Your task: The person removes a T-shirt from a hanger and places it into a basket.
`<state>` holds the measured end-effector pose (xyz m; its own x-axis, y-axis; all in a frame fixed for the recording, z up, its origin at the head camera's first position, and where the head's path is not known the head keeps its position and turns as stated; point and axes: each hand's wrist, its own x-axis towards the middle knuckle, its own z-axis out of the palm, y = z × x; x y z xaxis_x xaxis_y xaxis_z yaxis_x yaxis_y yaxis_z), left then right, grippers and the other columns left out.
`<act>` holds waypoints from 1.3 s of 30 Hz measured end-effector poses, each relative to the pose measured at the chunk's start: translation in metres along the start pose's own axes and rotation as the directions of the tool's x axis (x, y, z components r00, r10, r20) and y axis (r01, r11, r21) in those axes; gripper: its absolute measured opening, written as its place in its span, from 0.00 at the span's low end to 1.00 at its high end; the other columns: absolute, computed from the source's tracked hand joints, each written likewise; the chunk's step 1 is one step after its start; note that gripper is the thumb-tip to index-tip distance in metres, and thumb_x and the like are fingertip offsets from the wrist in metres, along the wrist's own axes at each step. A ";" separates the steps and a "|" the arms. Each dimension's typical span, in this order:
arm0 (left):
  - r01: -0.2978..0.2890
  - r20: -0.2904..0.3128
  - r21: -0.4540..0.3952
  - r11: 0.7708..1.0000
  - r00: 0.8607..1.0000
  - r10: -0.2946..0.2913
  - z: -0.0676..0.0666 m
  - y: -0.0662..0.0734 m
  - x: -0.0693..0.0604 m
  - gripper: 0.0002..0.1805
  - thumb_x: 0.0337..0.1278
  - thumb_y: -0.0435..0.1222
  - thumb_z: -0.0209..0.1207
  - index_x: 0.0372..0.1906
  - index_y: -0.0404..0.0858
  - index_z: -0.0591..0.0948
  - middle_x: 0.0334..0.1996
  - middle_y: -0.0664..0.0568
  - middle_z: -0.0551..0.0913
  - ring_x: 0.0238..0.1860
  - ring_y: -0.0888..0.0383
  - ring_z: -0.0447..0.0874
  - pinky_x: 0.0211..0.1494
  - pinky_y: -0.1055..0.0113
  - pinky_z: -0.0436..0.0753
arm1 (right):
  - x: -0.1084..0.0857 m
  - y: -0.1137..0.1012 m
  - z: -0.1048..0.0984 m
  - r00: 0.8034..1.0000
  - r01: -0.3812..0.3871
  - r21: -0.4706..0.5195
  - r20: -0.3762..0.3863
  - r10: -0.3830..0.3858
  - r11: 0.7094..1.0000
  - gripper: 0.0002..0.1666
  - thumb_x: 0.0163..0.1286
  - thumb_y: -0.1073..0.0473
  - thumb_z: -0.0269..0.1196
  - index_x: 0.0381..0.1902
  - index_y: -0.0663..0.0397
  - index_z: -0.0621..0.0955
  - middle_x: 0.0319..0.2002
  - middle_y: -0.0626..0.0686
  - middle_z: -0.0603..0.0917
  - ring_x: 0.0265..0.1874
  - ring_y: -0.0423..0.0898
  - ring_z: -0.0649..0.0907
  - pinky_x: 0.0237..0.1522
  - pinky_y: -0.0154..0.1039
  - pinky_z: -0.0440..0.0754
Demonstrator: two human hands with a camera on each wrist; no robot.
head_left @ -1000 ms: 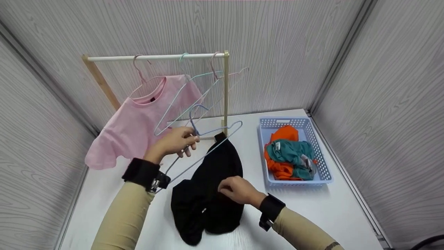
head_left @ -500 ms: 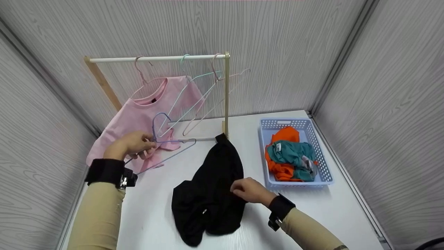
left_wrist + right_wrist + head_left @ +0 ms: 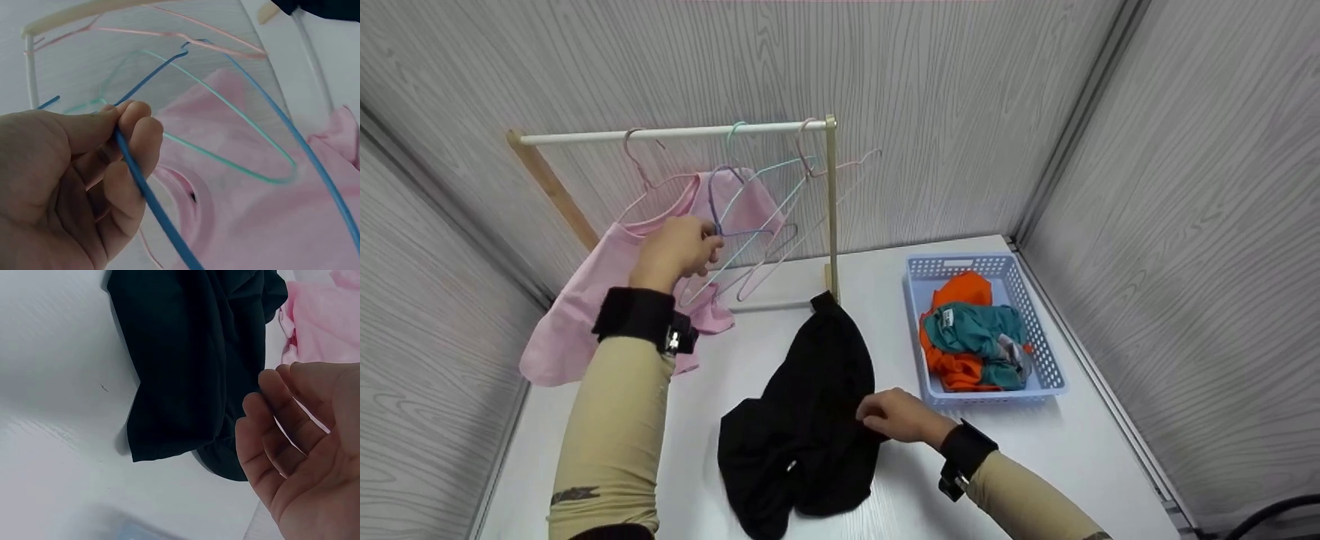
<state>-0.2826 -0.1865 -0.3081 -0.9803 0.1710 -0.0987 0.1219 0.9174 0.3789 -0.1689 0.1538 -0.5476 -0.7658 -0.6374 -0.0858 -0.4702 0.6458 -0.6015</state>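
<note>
We see a light-blue perforated plastic basket [image 3: 992, 397] on the white worktop [image 3: 1035, 450]. Inside it we find a crumpled orange garment [image 3: 967, 288], with a white-labelled teal garment [image 3: 982, 330] lying over it. Well left of the basket we have a pink round-necked shirt [image 3: 592, 307], hanging. Behind the basket we see pale grey wood-grain panels [image 3: 952, 112]; to its lower right, a black cable [image 3: 1271, 513].
</note>
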 end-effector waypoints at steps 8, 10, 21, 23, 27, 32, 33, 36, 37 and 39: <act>0.030 -0.131 -0.012 0.999 0.991 -0.031 -0.019 0.045 0.031 0.16 0.73 0.44 0.48 0.43 0.39 0.82 0.39 0.46 0.87 0.36 0.49 0.83 0.35 0.60 0.72 | -0.004 0.006 0.001 1.000 -0.023 0.004 0.006 0.023 1.000 0.08 0.68 0.62 0.61 0.42 0.56 0.84 0.39 0.51 0.88 0.37 0.44 0.84 0.42 0.36 0.81; 0.046 -0.150 -0.021 0.999 0.987 -0.049 -0.022 0.051 0.038 0.16 0.73 0.44 0.48 0.44 0.38 0.82 0.40 0.45 0.87 0.38 0.49 0.83 0.35 0.62 0.72 | -0.003 0.006 0.002 0.999 -0.035 0.006 0.007 0.035 0.999 0.08 0.69 0.61 0.61 0.42 0.55 0.85 0.39 0.50 0.88 0.37 0.43 0.84 0.42 0.36 0.81; 0.059 -0.099 -0.064 0.996 0.993 -0.065 -0.001 0.056 0.071 0.15 0.71 0.42 0.48 0.42 0.38 0.82 0.32 0.48 0.88 0.21 0.59 0.83 0.33 0.65 0.76 | -0.002 0.011 0.011 0.997 -0.068 0.031 0.047 0.067 0.997 0.09 0.70 0.60 0.60 0.43 0.54 0.85 0.38 0.49 0.87 0.32 0.36 0.81 0.37 0.31 0.78; 0.040 -0.074 -0.104 0.994 0.996 -0.048 0.003 0.055 0.073 0.15 0.71 0.41 0.47 0.42 0.36 0.82 0.29 0.48 0.86 0.17 0.61 0.82 0.30 0.68 0.79 | -0.002 0.014 0.013 0.997 -0.071 0.023 0.038 0.070 0.997 0.09 0.69 0.60 0.60 0.43 0.54 0.85 0.38 0.49 0.87 0.32 0.36 0.80 0.37 0.31 0.78; 0.039 -0.017 -0.192 0.981 0.999 -0.043 0.001 0.045 0.060 0.17 0.71 0.40 0.45 0.46 0.33 0.80 0.32 0.46 0.80 0.23 0.57 0.83 0.26 0.68 0.83 | 0.005 0.012 0.024 0.993 -0.114 -0.008 0.003 0.114 0.993 0.12 0.68 0.60 0.62 0.48 0.55 0.82 0.39 0.52 0.85 0.35 0.41 0.81 0.39 0.34 0.79; 0.059 0.044 -0.196 0.979 0.998 -0.051 -0.002 0.027 0.036 0.20 0.72 0.40 0.44 0.52 0.32 0.79 0.40 0.41 0.82 0.27 0.55 0.87 0.29 0.66 0.85 | 0.022 0.005 0.044 0.974 -0.221 -0.097 -0.080 0.214 0.970 0.34 0.66 0.52 0.66 0.68 0.45 0.69 0.63 0.58 0.71 0.58 0.55 0.76 0.47 0.48 0.81; 0.061 0.055 -0.175 0.983 0.997 -0.052 -0.003 0.022 0.031 0.20 0.72 0.41 0.44 0.53 0.32 0.79 0.42 0.40 0.83 0.27 0.56 0.87 0.29 0.67 0.85 | 0.027 0.003 0.047 0.971 -0.235 -0.122 -0.077 0.227 0.964 0.39 0.65 0.50 0.67 0.71 0.40 0.64 0.68 0.58 0.65 0.63 0.58 0.73 0.47 0.51 0.82; 0.059 0.072 -0.173 0.983 0.996 -0.047 -0.002 0.007 0.016 0.20 0.72 0.40 0.45 0.53 0.31 0.79 0.44 0.37 0.84 0.27 0.56 0.88 0.30 0.65 0.86 | 0.040 -0.004 0.061 0.968 -0.243 -0.216 0.002 0.250 0.946 0.49 0.61 0.41 0.68 0.75 0.26 0.57 0.77 0.56 0.49 0.72 0.62 0.61 0.49 0.59 0.80; 0.055 0.067 -0.170 0.984 0.997 -0.045 0.000 0.000 0.010 0.20 0.72 0.41 0.45 0.51 0.31 0.80 0.44 0.37 0.84 0.26 0.56 0.88 0.29 0.65 0.86 | 0.043 -0.005 0.066 0.966 -0.238 -0.251 0.036 0.255 0.938 0.48 0.60 0.39 0.68 0.74 0.23 0.58 0.78 0.55 0.47 0.73 0.62 0.59 0.51 0.62 0.79; 0.047 0.067 -0.184 0.982 0.997 -0.035 0.005 -0.011 -0.002 0.20 0.72 0.41 0.45 0.50 0.31 0.81 0.42 0.37 0.85 0.26 0.57 0.88 0.28 0.65 0.86 | 0.046 -0.005 0.075 0.961 -0.219 -0.319 0.090 0.260 0.922 0.44 0.59 0.35 0.67 0.72 0.22 0.62 0.78 0.52 0.48 0.74 0.60 0.60 0.54 0.65 0.76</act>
<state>-0.2816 -0.1953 -0.3173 -0.9714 0.1620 -0.1734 0.0447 0.8425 0.5369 -0.1690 0.0897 -0.6083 -0.8188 -0.4827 -0.3108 -0.4054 0.8694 -0.2823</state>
